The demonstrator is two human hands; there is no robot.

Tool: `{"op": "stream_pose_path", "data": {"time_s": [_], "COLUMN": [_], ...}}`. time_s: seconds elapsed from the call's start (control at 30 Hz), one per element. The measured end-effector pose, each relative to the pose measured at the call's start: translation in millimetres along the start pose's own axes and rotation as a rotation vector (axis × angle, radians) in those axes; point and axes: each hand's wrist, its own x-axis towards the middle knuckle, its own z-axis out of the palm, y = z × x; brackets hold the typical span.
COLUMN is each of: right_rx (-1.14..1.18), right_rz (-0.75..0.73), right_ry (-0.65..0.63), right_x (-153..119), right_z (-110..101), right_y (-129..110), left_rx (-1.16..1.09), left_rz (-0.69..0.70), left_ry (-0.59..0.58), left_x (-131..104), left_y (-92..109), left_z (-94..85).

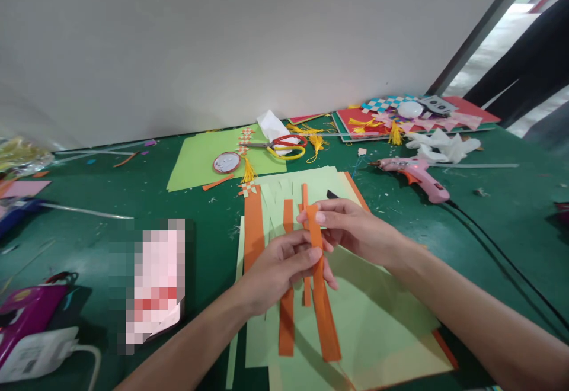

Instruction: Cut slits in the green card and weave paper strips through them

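Note:
My left hand (287,263) pinches an orange paper strip (324,320) around its middle, thumb on top. My right hand (344,222) grips the same strip near its upper end. The strip slants down toward me over pale green paper sheets (377,326). Beneath my left hand lies another orange strip (287,332), partly covered by the fingers. A narrower orange piece (307,293) shows between the two strips. A wide orange band (253,219) lies at the left of the sheets.
Scissors (288,149) and a round tin (226,162) rest on bright green paper (191,157). A pink glue gun (415,172) with a black cord is at right. A blurred-out pink object (160,272) and a purple tool (33,311) lie left.

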Motion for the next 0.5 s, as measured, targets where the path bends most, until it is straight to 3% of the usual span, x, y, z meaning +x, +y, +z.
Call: {"op": "stream_pose_path", "data": {"time_s": [0.23, 0.4, 0.5], "right_rx": [0.085, 0.103, 0.079], "right_rz": [-0.087, -0.101, -0.091], "right_ry": [0.194, 0.195, 0.147], "right_x": [6.6, 7.2, 5.6], "right_z": [-6.7, -8.6, -5.0], "right_y": [1.1, 2.2, 3.4], "left_rx": [0.058, 0.051, 0.070], "left_rz": [-0.101, -0.142, -0.101], "left_ry": [-0.015, -0.046, 0.012], "left_x": [1.0, 0.2, 0.6], "left_y": [-3.5, -2.2, -2.0], "left_z": [-1.5, -0.6, -0.4]}}
